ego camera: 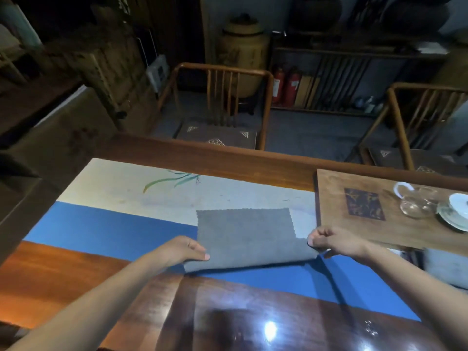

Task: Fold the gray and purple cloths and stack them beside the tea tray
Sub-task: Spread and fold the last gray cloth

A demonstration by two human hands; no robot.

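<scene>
Table: we see the glossy wooden table (253, 312) nearest us, with a blue and cream runner (101, 224) across it.
Left hand: our left hand (183, 249) pinches the near left corner of the gray cloth (243, 234), thumb on top.
Right hand: our right hand (334, 240) grips the near right corner, fingers curled.
Gray cloth: near edge lifted, far part flat on the runner, just beside the tea tray (336, 198).
Tea tray: holds a glass pitcher (415, 203) and a white cup (458, 206).

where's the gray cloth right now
In the head view the gray scallop-edged cloth lies centre on the blue-and-cream table runner, just left of the wooden tea tray, its near corners pinched by the left hand and right hand.
</scene>
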